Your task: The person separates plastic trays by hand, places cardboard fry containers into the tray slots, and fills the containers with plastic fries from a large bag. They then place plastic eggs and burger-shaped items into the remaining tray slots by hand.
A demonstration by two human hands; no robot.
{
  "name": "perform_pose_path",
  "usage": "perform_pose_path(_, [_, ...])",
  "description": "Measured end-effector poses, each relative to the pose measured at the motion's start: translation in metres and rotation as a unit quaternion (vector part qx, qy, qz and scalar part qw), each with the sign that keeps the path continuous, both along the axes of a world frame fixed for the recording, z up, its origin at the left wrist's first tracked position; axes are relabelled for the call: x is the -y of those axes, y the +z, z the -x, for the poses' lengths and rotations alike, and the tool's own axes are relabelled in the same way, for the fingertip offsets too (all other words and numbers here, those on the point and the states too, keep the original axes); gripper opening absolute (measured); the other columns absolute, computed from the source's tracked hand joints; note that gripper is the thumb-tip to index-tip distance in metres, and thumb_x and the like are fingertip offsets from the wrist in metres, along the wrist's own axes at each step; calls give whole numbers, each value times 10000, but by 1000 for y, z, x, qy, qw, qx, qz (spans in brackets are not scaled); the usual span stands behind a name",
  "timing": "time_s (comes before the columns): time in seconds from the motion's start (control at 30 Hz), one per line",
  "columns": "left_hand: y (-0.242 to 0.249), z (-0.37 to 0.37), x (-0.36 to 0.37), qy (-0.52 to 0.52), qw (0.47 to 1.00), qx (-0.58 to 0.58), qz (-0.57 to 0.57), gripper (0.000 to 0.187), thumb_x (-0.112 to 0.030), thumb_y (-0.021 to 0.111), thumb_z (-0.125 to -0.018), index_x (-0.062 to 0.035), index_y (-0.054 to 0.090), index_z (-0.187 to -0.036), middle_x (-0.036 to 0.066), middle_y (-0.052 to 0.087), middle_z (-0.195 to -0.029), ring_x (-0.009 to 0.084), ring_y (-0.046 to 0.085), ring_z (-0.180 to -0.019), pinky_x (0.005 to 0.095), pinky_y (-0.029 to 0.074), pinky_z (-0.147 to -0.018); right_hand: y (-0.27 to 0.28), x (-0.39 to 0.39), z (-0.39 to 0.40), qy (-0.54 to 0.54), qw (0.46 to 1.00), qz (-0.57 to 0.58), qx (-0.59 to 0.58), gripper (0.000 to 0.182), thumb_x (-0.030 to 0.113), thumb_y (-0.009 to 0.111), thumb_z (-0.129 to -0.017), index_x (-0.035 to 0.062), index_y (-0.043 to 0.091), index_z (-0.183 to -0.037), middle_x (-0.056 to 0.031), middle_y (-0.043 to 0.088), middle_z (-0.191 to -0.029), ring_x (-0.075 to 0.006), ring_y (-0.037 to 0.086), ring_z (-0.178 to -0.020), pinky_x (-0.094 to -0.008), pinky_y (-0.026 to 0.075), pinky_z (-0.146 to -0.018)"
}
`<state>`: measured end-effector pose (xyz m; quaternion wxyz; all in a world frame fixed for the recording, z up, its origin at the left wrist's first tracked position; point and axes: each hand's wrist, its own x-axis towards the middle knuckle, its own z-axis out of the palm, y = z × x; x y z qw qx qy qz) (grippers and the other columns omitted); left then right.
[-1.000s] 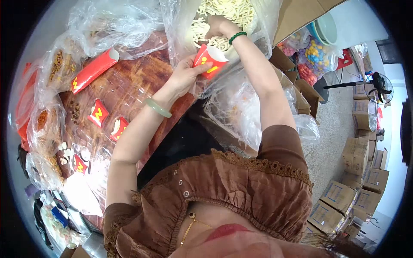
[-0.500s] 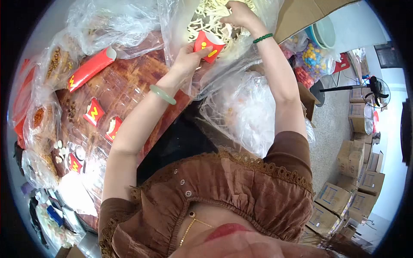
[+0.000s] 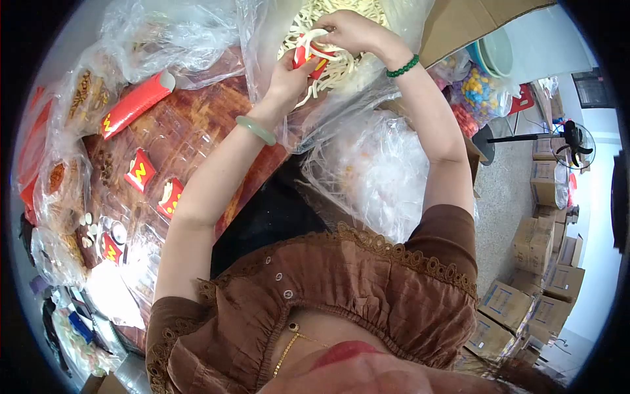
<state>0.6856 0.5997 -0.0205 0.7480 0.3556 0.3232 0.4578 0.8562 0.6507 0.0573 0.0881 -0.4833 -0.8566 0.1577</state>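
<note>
sitting in l hand [image 3: 289,81]: red ctn [image 3: 321,68]

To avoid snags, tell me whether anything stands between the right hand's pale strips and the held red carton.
Nothing visible does: the right hand has pale strips at the mouth of the red carton, held by the left hand. The translucent bag lies off to the sides.

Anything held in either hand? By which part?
Left hand: red carton, by its left side, thumb across the front. Right hand: at the fries by the carton's mouth; can't tell its grip.
</note>
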Motion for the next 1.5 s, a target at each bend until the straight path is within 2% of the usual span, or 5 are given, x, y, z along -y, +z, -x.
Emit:
perform_pose_path(0.2, [-8, 1, -4, -25, 999, -34, -24, 285, -98, 599, -899, 17, 518, -1147, 104, 627, -1003, 162, 630, -830, 274, 537, -707, -18, -10, -6, 1, 988, -127, 91, 274, 212, 654, -797, 32, 638, -1004, -111, 656, -766, -234, 622, -688, -346, 482, -640])
perform_pose_path(0.57, [-6, 5, -3, -65, 997, -24, 21, 341, -103, 607, -897, 4, 485, -1197, 107, 612, -1047, 172, 623, -914, 293, 540, -745, -8, -12, 7, -10, 987, 45, 153, 168, 178, 580, -822, 20, 633, -841, -63, 623, -681, -148, 550, -604, -336, 444, -584])
perform_pose_path(0.7, [-22, 7, -11, -73, 997, 33, -1, 334, -115, 599, -904, -8, 483, -1199, 110, 604, -1065, 182, 615, -938, 300, 532, -768, -12, -12, -1, -5, 969, 243, -40, 167, 163, 569, -869, 35, 625, -961, -18, 627, -772, -99, 544, -643, -284, 442, -599])
perform_pose_path(1.03, [-29, 18, -21, -88, 992, 81, 40, 346, -79, 566, -913, -30, 446, -1233, 109, 563, -1146, 218, 585, -1005, 332, 512, -849, 14, 25, 15, -106, 952, 79, -276, 202, 192, 676, -832, 23, 664, -943, -43, 665, -776, -91, 583, -686, -258, 487, -646])
perform_pose_path(1.5, [-28, 21, -12, -94, 995, 23, 24, 340, -79, 609, -885, -69, 486, -1202, 71, 596, -1080, 170, 605, -938, 266, 506, -796, -5, 33, 15, -6, 988, -151, 16, 205, 223, 644, -796, 70, 658, -932, -73, 640, -893, -251, 608, -835, -358, 477, -725])
